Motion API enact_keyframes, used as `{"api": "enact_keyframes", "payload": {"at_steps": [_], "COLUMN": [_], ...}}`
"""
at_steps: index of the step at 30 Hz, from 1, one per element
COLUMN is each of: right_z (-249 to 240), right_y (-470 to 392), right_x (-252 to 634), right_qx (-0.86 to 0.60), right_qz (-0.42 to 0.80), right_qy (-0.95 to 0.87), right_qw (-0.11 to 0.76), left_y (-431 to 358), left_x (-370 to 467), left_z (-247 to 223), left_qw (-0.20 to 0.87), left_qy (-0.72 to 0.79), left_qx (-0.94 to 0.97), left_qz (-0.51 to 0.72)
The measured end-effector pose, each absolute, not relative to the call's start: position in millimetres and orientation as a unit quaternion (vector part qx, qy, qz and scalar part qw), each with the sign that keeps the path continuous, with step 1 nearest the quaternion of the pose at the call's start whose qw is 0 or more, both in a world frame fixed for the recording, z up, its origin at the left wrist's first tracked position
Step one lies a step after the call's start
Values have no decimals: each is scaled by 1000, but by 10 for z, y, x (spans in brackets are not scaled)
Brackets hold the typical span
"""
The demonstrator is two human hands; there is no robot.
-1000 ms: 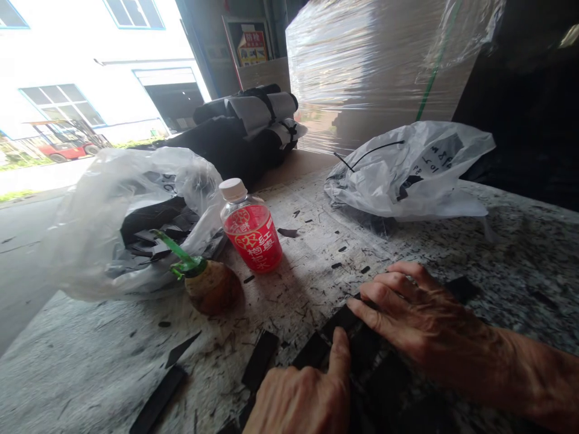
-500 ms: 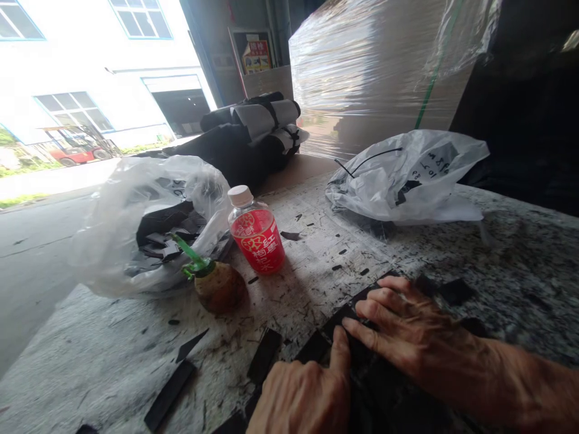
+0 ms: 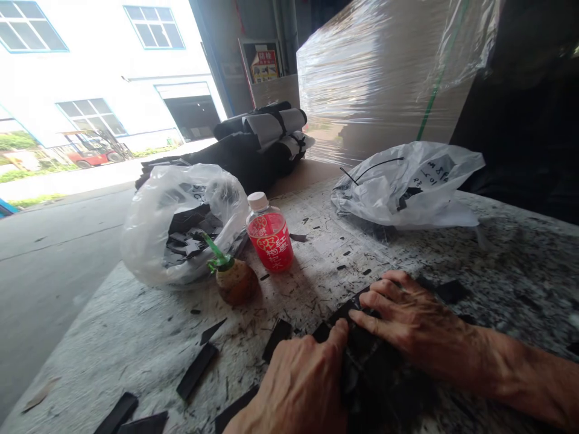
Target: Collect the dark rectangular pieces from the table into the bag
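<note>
Head view: beyond the far edge of the worktop (image 3: 149,325) rises a large stack (image 3: 375,78) in clear film, with a green strap. Black and white rolls (image 3: 257,138) lie bundled left of it. On the left edge, towards the far end, an open plastic bag (image 3: 145,223) holds dark pieces; another bag (image 3: 384,187), marked in black writing, lies near the far edge, right of the middle.

Near the front edge, the right hand (image 3: 407,322) lies over black strips (image 3: 362,349), its fingertips down on them. The left hand (image 3: 298,374), just beside it, extends one finger onto the same strips, its other fingers curled. Whether either hand grasps a strip cannot be told.

Close to the left bag stands a red-labelled bottle (image 3: 271,241), white cap on; just nearer is a round brown object (image 3: 237,283) with a green top. Loose black pieces (image 3: 197,371) lie towards the near left corner, and tiny scraps (image 3: 341,267) dot the middle.
</note>
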State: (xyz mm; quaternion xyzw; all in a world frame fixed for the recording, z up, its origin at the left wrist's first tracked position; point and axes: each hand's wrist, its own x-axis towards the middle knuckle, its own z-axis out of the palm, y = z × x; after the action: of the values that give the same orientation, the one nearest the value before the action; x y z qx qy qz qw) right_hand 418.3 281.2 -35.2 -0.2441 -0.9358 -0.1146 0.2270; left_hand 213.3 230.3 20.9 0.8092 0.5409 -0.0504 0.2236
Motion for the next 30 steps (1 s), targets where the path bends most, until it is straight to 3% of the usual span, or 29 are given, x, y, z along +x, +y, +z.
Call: {"api": "enact_keyframes", "payload": {"at_steps": [3, 7, 11, 18, 23, 26, 30], "right_z": [-264, -164, -157, -81, 4, 145, 331], "right_y": [2838, 2882, 2920, 2935, 2896, 2806, 2634], "right_x": [4182, 4168, 4160, 4091, 4055, 4047, 4017], "right_qx": [-264, -288, -253, -293, -316, -340, -317], "right_qz": [-52, -22, -50, 49, 75, 183, 444], "right_qy": [-946, -949, -956, -947, -932, -895, -812], "right_qw": [179, 127, 143, 121, 159, 221, 209], "left_y": [2242, 2214, 2256, 2188, 2057, 2016, 2005], "left_x": [2139, 2086, 2007, 1906, 1883, 1917, 2047], "left_z": [226, 230, 287, 390, 349, 305, 276], "left_qw": [202, 249, 368, 623, 710, 725, 739], "left_qy": [535, 545, 534, 560, 518, 501, 472], "left_qx": [820, 800, 755, 504, 388, 377, 394], "left_qz": [-25, 36, 98, 212, 277, 283, 275]}}
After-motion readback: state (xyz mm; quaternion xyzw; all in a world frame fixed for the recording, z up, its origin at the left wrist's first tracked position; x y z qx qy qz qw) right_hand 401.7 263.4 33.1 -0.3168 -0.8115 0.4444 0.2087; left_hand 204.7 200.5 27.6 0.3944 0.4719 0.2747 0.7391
